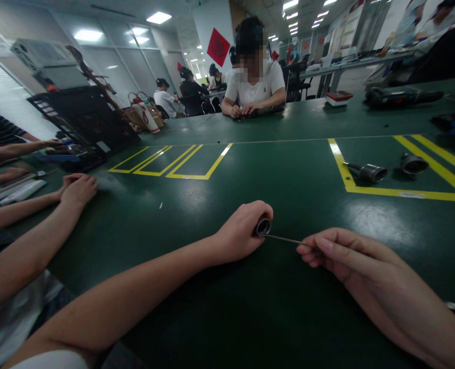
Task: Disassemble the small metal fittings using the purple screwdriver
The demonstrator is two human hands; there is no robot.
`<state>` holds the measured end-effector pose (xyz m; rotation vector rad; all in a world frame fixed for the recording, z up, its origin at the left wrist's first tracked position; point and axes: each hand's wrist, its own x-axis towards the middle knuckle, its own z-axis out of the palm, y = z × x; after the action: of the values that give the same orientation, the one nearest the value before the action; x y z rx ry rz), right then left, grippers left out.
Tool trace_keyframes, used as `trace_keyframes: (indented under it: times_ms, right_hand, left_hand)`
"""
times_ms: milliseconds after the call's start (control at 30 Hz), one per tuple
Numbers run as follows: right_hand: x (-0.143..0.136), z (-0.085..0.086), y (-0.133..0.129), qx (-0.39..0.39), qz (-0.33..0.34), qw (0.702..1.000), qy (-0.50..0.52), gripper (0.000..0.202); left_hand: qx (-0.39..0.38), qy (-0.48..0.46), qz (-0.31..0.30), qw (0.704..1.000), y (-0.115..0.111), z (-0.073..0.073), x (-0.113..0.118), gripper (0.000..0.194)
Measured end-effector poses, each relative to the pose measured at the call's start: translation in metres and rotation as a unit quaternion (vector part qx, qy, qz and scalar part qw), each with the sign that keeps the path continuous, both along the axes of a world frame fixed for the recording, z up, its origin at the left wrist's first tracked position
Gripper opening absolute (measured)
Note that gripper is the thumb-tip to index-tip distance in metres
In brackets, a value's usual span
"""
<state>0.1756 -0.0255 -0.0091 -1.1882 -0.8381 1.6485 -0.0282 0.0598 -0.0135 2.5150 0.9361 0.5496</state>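
My left hand (240, 233) is closed around a dark metal cylindrical part (263, 227), its round hollow end facing me. Between the thumb and fingers of my right hand (350, 261) is a thin metal rod (287, 239), pinched near one end. The rod's other end meets the lower rim of the hollow part; I cannot tell whether it goes inside. Both hands are above the green table (219, 312). The far end of the cylinder is hidden in my left palm.
Two similar metal parts, one with a stem (371, 172) and one shorter (414, 164), lie inside a yellow-taped rectangle (404, 194). More taped rectangles (189, 177) are at left. Another person's hands (77, 189) rest at the left; someone sits opposite (254, 95). A red-and-white box (338, 99) stands farther back.
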Motion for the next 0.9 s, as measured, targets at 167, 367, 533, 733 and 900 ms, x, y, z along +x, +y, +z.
trace_keyframes:
  times_ms: [167,367,533,733,900]
  right_hand:
    - [-0.001,-0.003,-0.002,0.042,-0.008,0.998,-0.051,0.022]
    - [0.000,-0.004,-0.003,0.077,0.007,0.992,-0.103,0.025]
    - [0.003,-0.007,-0.002,0.096,0.004,0.982,-0.161,0.030]
    - [0.005,-0.013,-0.003,0.110,0.025,0.959,-0.260,0.031]
    - [0.004,-0.012,-0.002,0.120,0.030,0.953,-0.276,0.031]
  left_hand:
    - [-0.034,-0.046,0.016,0.998,0.006,-0.003,-0.003,0.022]
    - [-0.027,-0.087,-0.028,0.995,0.011,-0.003,-0.004,0.021]
    - [-0.060,-0.093,0.002,0.994,0.009,-0.004,-0.003,0.020]
    - [-0.081,-0.097,-0.012,0.992,0.005,0.002,-0.002,0.018]
    - [-0.089,-0.065,-0.053,0.992,0.004,0.003,-0.001,0.016]
